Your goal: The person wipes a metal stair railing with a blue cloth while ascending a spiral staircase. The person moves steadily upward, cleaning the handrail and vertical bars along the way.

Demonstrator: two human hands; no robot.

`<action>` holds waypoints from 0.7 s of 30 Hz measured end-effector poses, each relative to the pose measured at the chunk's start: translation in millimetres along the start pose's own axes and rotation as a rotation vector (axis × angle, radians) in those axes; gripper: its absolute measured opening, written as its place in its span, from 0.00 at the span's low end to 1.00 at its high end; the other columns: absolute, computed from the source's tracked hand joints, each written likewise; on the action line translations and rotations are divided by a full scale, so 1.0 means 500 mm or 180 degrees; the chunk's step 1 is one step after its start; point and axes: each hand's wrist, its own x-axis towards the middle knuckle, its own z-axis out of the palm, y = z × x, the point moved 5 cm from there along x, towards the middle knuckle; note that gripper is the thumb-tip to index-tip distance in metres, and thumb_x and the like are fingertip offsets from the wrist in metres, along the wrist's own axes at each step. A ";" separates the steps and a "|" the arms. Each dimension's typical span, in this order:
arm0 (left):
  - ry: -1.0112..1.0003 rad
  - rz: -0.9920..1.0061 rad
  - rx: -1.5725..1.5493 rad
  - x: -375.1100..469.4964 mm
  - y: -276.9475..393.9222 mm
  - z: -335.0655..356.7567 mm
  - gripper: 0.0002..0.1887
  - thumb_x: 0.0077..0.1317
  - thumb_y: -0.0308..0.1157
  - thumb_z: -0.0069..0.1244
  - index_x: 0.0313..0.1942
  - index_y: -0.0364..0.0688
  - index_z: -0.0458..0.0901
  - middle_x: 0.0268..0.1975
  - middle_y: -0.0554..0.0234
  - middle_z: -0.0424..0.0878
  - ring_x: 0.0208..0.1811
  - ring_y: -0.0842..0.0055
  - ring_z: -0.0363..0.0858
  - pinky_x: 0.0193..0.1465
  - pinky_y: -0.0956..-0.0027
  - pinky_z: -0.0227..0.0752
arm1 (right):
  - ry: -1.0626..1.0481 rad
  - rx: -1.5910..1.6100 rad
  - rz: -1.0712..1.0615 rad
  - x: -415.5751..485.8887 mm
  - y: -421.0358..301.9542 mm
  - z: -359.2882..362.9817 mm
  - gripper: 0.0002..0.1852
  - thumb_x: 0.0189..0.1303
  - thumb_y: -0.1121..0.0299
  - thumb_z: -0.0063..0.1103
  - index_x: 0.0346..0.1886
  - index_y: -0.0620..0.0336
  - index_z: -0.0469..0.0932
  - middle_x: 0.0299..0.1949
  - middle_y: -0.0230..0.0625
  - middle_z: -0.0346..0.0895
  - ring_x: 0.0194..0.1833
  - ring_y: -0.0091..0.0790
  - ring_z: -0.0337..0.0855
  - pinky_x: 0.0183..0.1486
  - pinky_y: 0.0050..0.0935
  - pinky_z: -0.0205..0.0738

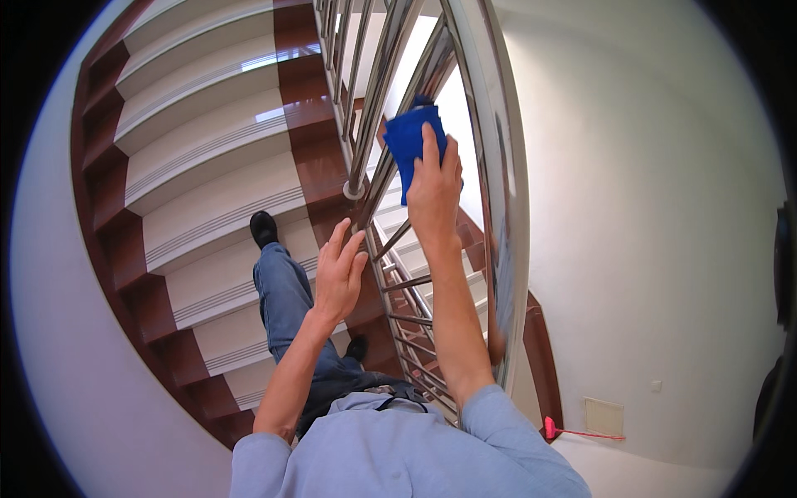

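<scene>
My right hand (434,196) holds a folded blue cloth (408,138), with the fingers spread over its side. The cloth lies against or just in front of a thick stainless steel post (434,59); contact is not clear from this angle. Lower and to the left, my left hand (338,274) is raised with nothing in it, its fingers apart. Its fingertips are near the foot of the steel balusters (355,177). To the right of my right forearm runs a polished metal handrail (476,137).
White stair treads (218,193) with brown edging climb on the left, and my shoe (264,229) rests on one. Through the railing, another flight (408,249) shows below. A red broom (551,428) is at the lower right by the wall (622,218).
</scene>
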 end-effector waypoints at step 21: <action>-0.0030 -0.0716 -0.1119 -0.079 -0.101 0.211 0.24 0.80 0.31 0.54 0.73 0.37 0.77 0.75 0.37 0.76 0.74 0.43 0.77 0.76 0.54 0.72 | -0.0553 -0.0564 0.0561 -0.582 0.105 -0.172 0.32 0.70 0.81 0.67 0.77 0.61 0.73 0.79 0.69 0.62 0.77 0.75 0.66 0.79 0.61 0.64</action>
